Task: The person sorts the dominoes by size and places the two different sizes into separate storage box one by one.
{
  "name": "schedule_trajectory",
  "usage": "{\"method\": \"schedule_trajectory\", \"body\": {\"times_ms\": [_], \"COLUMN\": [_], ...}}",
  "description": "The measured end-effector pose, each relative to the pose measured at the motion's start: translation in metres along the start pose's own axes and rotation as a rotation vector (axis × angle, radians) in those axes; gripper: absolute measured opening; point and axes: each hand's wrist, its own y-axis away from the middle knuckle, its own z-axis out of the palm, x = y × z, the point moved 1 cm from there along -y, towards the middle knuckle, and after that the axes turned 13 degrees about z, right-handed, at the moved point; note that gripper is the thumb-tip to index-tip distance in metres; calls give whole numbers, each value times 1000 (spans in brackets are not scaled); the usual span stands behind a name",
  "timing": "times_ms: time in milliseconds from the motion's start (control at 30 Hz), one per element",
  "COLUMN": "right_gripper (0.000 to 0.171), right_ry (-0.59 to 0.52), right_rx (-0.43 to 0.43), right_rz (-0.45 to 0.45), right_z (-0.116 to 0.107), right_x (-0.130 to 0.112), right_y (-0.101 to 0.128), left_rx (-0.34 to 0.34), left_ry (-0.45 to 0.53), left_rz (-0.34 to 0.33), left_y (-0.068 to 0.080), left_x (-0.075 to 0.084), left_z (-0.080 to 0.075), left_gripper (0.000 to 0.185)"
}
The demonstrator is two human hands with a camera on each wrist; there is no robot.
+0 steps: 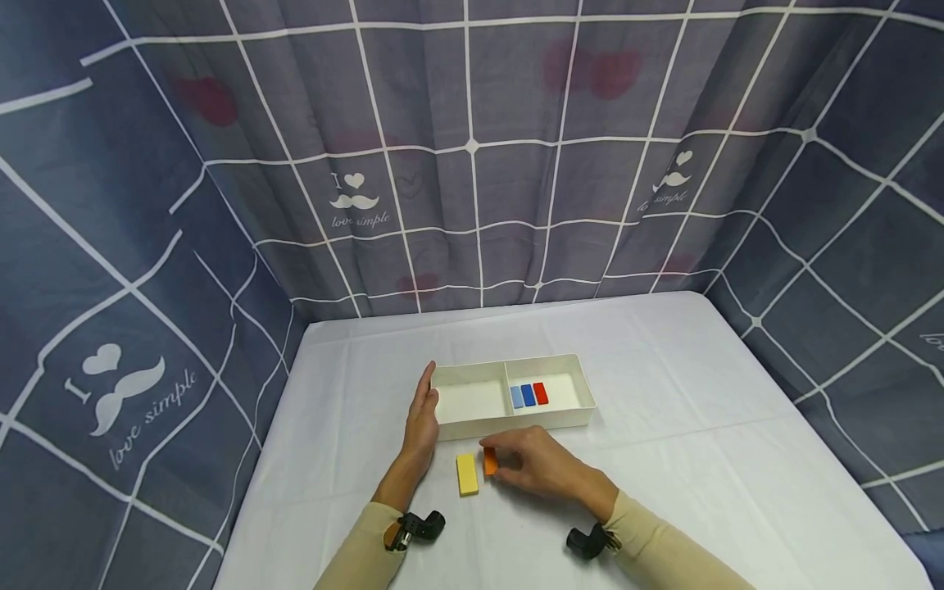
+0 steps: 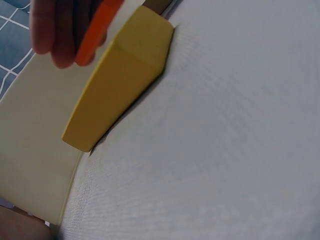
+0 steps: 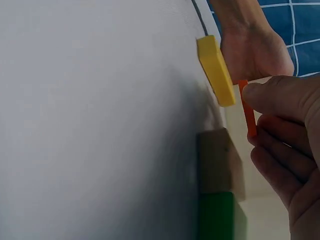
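My right hand [image 1: 542, 463] pinches a thin orange block [image 3: 248, 110] between thumb and fingertips, in front of a cream two-compartment box [image 1: 457, 428]. Along the box's left end lies my left hand [image 1: 422, 426], its fingers extended against the wall. A yellow block [image 1: 467, 474] rests on the table just left of the orange one. Beneath my right hand, in the right wrist view, are a brown block [image 3: 215, 162] and a green block [image 3: 217, 217]; the hand hides them in the head view. Light blue [image 1: 517, 397], blue [image 1: 528, 395] and red [image 1: 541, 393] pieces lie in the right compartment.
A white cloth covers the table [image 1: 664, 393]. Dark grid-patterned curtains [image 1: 413, 188] enclose its back and sides. A divider [image 1: 508, 387] splits the box across its width. Small black cameras are strapped to both wrists.
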Motion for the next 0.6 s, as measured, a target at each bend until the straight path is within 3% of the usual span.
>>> {"method": "schedule_trajectory", "body": {"times_ms": [200,600], "right_gripper": [46,46], "right_ry": [-44,-7], "right_rx": [-21,-36], "right_rz": [-32,-32], "right_z": [-15,-46], "right_x": [-1,0], "right_y": [0,-1], "left_rx": [4,3], "left_ry": [-9,-15], "left_rz": [6,-2], "left_y": [0,-1], "left_x": [-1,-1], "left_z": [0,0], "left_gripper": [55,56]}}
